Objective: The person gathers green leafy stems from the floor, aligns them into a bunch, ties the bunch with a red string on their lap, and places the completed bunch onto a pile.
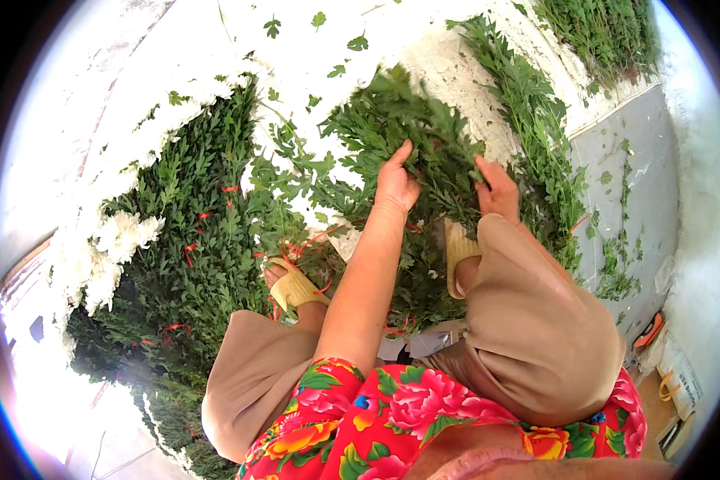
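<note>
My left hand [398, 183] is closed around a bunch of leafy green chrysanthemum stems [390, 114], thumb pointing up along them. The bunch fans out above the floor between my knees, its upper leaves slightly blurred. At its right edge my right hand [499, 189] has its index finger and thumb against the leaves; whether it grips any stem cannot be made out. To the left lies a large pile of chrysanthemum bundles [204, 204], tied with red ties [189, 255], with white flower heads [123, 237] along its outer side.
More leafy stems [525, 102] lie to the right, and a further green heap [606, 36] stands at the upper right. Loose leaves [357, 42] are scattered about. My feet, in yellow slippers [297, 288], flank cut greenery and red ties. A bag [678, 375] stands by the right wall.
</note>
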`<state>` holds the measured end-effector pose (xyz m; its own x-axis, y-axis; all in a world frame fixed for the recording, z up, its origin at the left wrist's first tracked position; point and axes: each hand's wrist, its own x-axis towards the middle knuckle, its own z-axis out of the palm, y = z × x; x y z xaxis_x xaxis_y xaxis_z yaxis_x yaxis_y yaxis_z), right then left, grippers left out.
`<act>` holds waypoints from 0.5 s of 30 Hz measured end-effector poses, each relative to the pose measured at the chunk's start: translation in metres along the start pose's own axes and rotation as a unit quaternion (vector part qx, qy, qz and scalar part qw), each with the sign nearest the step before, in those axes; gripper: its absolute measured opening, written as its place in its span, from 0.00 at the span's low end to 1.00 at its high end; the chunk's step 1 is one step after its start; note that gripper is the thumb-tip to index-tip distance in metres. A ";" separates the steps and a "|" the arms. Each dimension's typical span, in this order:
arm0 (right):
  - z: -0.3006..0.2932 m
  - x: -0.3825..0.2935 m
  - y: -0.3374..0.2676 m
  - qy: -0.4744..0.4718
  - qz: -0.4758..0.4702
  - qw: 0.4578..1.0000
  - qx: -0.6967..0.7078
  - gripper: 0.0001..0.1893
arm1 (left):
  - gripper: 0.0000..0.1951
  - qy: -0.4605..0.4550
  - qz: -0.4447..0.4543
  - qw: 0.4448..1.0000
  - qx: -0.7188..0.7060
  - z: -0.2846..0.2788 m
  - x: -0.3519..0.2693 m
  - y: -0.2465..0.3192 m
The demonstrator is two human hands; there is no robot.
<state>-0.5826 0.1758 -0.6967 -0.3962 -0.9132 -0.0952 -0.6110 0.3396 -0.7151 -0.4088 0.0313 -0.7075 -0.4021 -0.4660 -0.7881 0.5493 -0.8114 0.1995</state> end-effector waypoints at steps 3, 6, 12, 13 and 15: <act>0.022 -0.020 0.009 0.033 -0.064 0.997 -0.026 0.34 | 0.22 0.013 -0.021 1.000 0.006 -0.012 0.014 -0.007; -0.003 -0.013 -0.021 -0.102 -0.068 0.985 -0.119 0.32 | 0.23 0.031 -0.038 0.998 0.040 0.007 -0.009 0.000; -0.049 0.033 0.017 0.087 -0.068 0.983 -0.145 0.15 | 0.25 0.011 -0.078 0.994 0.075 0.004 0.003 0.001; -0.057 0.046 0.017 0.175 -0.066 0.954 -0.235 0.18 | 0.25 0.010 -0.077 0.994 0.074 0.002 0.002 0.000; -0.064 0.063 0.042 0.153 0.008 0.939 -0.308 0.19 | 0.25 0.005 -0.076 0.995 0.069 0.000 0.004 -0.003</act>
<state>-0.6770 0.1473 -0.6885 -0.5298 -0.8311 0.1691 -0.8463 0.5051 -0.1692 -0.4118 0.0324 -0.7113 -0.4648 -0.3307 -0.8214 0.3758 -0.9136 0.1551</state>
